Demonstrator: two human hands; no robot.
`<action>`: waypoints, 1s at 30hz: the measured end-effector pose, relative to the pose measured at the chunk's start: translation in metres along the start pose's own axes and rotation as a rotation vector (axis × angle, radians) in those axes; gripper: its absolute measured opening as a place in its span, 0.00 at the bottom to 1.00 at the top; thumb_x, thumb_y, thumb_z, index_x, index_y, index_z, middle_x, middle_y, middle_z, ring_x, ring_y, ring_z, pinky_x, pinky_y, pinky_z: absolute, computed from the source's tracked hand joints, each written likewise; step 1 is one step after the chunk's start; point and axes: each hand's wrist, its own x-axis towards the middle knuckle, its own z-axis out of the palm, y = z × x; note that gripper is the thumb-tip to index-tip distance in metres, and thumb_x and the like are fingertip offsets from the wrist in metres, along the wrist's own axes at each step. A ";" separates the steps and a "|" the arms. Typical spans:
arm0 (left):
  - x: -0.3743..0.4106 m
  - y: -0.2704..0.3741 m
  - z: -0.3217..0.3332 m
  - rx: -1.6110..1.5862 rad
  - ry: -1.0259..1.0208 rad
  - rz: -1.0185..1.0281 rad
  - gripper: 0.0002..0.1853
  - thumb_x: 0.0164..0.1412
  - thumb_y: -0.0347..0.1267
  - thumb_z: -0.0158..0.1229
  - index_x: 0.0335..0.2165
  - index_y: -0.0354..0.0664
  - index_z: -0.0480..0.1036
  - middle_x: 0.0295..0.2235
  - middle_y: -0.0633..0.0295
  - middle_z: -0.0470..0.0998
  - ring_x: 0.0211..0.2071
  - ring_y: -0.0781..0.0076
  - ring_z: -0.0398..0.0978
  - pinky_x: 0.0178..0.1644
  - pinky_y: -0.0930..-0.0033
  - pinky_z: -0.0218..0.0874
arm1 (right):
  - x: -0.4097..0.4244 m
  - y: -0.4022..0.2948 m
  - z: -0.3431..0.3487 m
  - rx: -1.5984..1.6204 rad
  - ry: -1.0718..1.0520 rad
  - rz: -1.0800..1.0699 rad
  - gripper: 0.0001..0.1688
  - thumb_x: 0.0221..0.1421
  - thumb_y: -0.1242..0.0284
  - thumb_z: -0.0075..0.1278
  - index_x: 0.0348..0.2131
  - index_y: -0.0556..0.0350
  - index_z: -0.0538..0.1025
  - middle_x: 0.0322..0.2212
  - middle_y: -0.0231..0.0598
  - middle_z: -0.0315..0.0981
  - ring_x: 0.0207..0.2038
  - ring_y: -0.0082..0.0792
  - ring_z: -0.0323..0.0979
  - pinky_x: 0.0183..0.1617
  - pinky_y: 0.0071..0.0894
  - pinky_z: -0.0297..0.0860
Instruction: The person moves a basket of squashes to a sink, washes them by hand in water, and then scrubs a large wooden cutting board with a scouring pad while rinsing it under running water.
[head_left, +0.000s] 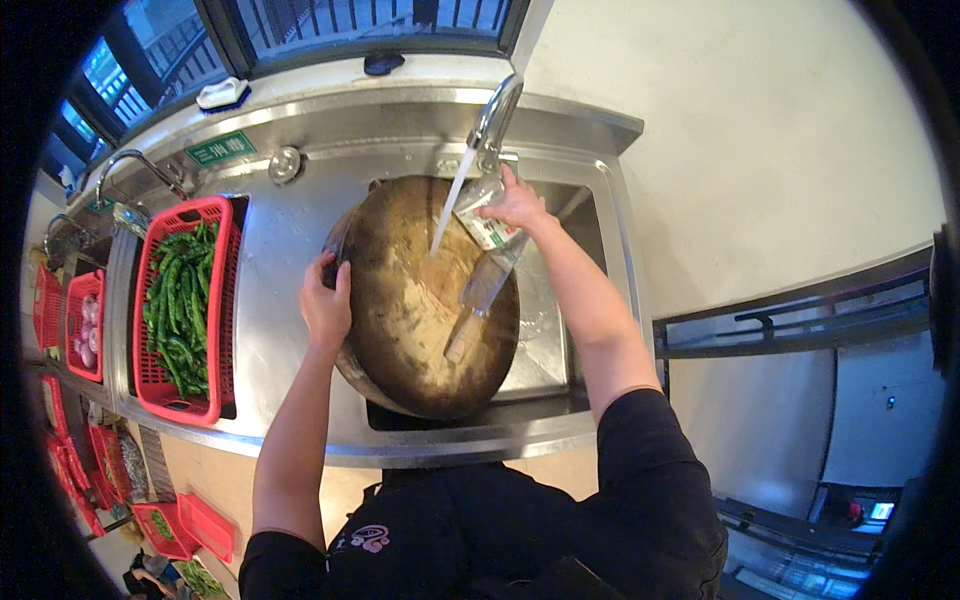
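Note:
My left hand (327, 301) grips the rim of a large, browned metal wok (382, 285), which rests tilted over the steel sink (585, 247). Water runs from the chrome faucet (496, 112) into the wok. My right hand (516, 204) holds a clear plastic bottle or jar (491, 223) with a printed label, beside the stream at the wok's upper right edge. Inside the wok lies a tool with a wooden handle (465, 335) and a wide flat metal blade (489, 279); part of the blade is behind the bottle.
Left of the wok, a red plastic basket (217, 315) holds green chili peppers (178, 300). Farther left, another red basket (73, 330) holds purple onions (88, 330). A drain strainer (285, 165) lies on the steel counter, and a scrub brush (223, 94) sits on the windowsill.

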 end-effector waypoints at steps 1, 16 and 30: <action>0.001 0.002 -0.002 0.010 -0.001 0.012 0.16 0.54 0.36 0.56 0.39 0.37 0.71 0.38 0.52 0.75 0.40 0.55 0.72 0.46 0.64 0.61 | 0.003 -0.011 0.002 -0.058 -0.013 0.077 0.69 0.30 0.47 0.62 0.62 0.37 0.39 0.60 0.56 0.38 0.62 0.50 0.44 0.60 0.59 0.48; 0.045 0.036 0.032 -0.163 -0.061 0.005 0.22 0.53 0.32 0.57 0.46 0.39 0.64 0.42 0.59 0.71 0.45 0.61 0.66 0.51 0.61 0.53 | 0.003 -0.085 -0.008 0.517 0.595 -0.570 0.58 0.29 0.62 0.67 0.55 0.61 0.53 0.49 0.50 0.61 0.50 0.48 0.63 0.53 0.41 0.61; 0.189 0.148 0.098 -0.343 -0.059 0.352 0.12 0.57 0.31 0.51 0.38 0.37 0.74 0.33 0.57 0.78 0.36 0.69 0.74 0.50 0.63 0.55 | -0.030 -0.063 0.067 1.917 -0.559 -0.082 0.24 0.57 0.61 0.46 0.52 0.43 0.62 0.50 0.41 0.62 0.49 0.42 0.66 0.48 0.40 0.65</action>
